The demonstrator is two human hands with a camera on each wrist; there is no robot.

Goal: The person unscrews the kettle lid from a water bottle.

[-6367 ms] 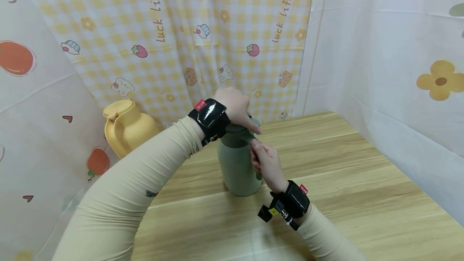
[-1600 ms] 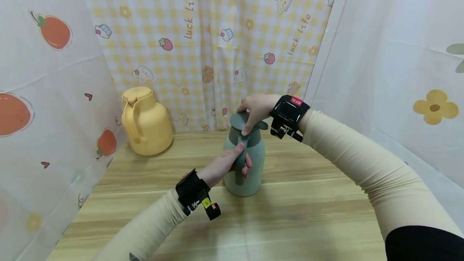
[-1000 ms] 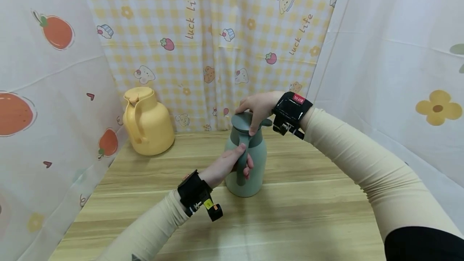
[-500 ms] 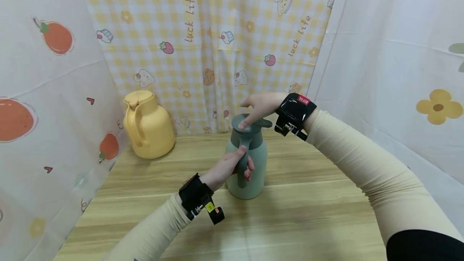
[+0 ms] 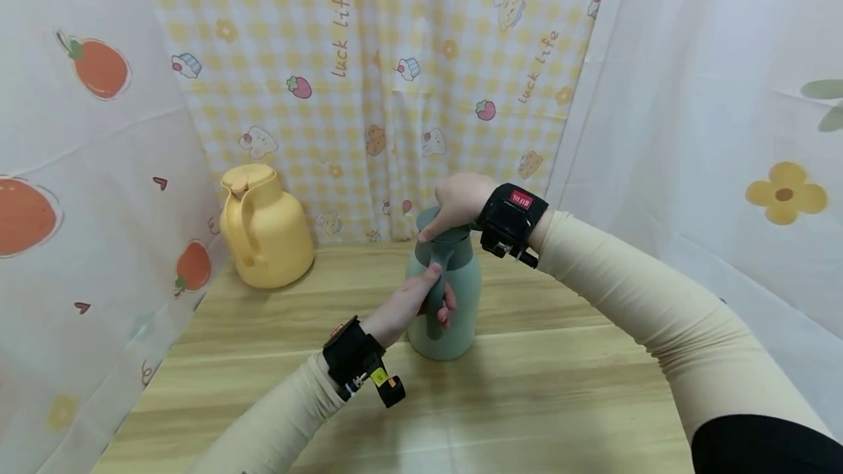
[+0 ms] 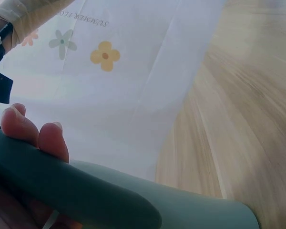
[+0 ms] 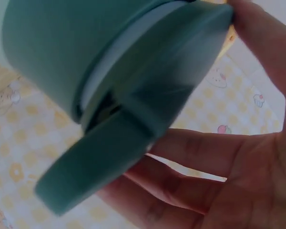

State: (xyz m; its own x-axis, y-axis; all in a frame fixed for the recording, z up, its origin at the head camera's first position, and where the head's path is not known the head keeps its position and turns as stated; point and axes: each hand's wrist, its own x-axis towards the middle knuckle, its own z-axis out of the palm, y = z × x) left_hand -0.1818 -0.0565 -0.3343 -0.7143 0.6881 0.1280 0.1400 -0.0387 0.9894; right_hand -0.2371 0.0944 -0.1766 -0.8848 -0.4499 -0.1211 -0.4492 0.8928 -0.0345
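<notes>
A pale green thermal jug (image 5: 464,309) stands upright on the wooden table, with a dark green collar, handle (image 5: 435,324) and lid (image 5: 426,218). My left hand (image 5: 421,302) grips the handle, thumb on top. In the left wrist view two curled fingers (image 6: 52,138) show over the handle. Above, my right hand (image 5: 461,200) holds the lid from the right, thumb at its near edge. In the right wrist view the thumb (image 7: 271,52) touches the lid's rim, and the other fingers lie behind the protruding tab (image 7: 100,162). A white ring (image 7: 133,43) shows between collar and lid.
A yellow jug (image 5: 276,240) with its lid on stands at the back left of the table (image 5: 560,386). A yellow checked curtain (image 5: 369,93) hangs behind the table, with white printed curtains at both sides.
The hands have swapped: the left was on the lid and the right on the handle. Lately the right hand loosened from the lid, then took hold of it again. The jug stays in place.
</notes>
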